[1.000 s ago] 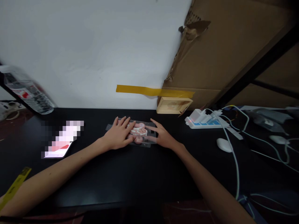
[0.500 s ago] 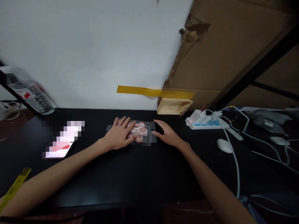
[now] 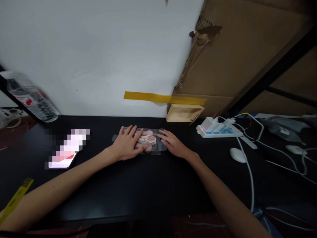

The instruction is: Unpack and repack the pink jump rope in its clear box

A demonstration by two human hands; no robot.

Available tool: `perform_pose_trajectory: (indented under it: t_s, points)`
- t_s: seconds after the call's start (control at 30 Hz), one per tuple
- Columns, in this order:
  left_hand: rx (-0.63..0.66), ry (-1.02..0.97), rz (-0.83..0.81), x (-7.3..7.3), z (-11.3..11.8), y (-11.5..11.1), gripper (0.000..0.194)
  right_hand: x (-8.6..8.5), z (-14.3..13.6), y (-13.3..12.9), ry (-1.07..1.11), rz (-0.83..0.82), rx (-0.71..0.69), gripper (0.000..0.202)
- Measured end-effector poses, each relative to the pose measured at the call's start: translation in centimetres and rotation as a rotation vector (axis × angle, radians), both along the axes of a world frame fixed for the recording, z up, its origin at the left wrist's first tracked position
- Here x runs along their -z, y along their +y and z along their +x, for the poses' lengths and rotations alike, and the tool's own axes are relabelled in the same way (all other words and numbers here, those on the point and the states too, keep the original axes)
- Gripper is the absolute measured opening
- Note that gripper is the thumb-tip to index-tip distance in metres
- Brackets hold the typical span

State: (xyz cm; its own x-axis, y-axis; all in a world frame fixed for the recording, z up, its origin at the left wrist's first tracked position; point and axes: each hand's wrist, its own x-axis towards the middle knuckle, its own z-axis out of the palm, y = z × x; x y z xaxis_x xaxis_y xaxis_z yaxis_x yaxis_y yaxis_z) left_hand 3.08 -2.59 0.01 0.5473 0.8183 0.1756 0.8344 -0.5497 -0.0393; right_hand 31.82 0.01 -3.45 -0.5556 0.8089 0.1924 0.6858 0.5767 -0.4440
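Black tabletop (image 3: 138, 188) is carrying the packet (image 3: 148, 139), which is lying flat. Across the packet's left part, the left hand (image 3: 127, 143) is resting with fingers spread, its grip unclenched. Over the packet's right end, the right hand (image 3: 173, 142) is reaching with extended fingers, its grip also loose. Left of the packet, the phone (image 3: 64, 157) is lying; right of it, the power strip (image 3: 215, 132) is sitting.

- Two hands: one left hand (image 3: 126, 144), one right hand (image 3: 175, 144).
- One clear packet (image 3: 150, 138), toward the desk's (image 3: 148, 188) back edge — its pieces too small to count.
- One phone (image 3: 66, 153), desk's left side.
- One bottle (image 3: 33, 99), back-left corner.
- One shallow box (image 3: 184, 113), back edge.
- One power strip (image 3: 213, 133), near the back edge.
- Two rounded white gadgets (image 3: 237, 154), right side.
- Several cables (image 3: 252, 185), right side — overlapping, uncountable.
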Motion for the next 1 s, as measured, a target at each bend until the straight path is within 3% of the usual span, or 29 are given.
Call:
perform_pose_trajectory:
  t_s: [0.13,0.27,0.5,0.87,1.0]
  points:
    - [0.074,-0.006,-0.030,-0.6,-0.9,0.6,0.086,0.2,0.7,0.4,0.041,-0.009,0.071,0.050]
    - [0.093,-0.054,-0.041,-0.3,-1.4,1.5,0.094,0.1,1.3,0.7,0.069,-0.011,0.103,0.047]
    - [0.090,-0.092,-0.052,0.1,-1.5,2.1,0.096,-1.6,0.4,0.1,0.273,0.014,0.172,0.047]
    - [0.130,-0.095,-0.021,-0.2,-1.5,2.1,0.090,-0.5,-1.1,-1.1,0.003,0.042,0.013,0.053]
    - [0.154,-0.113,-0.008,-0.2,-1.5,2.2,0.089,-0.4,-1.4,-1.2,-0.020,0.011,0.021,0.056]
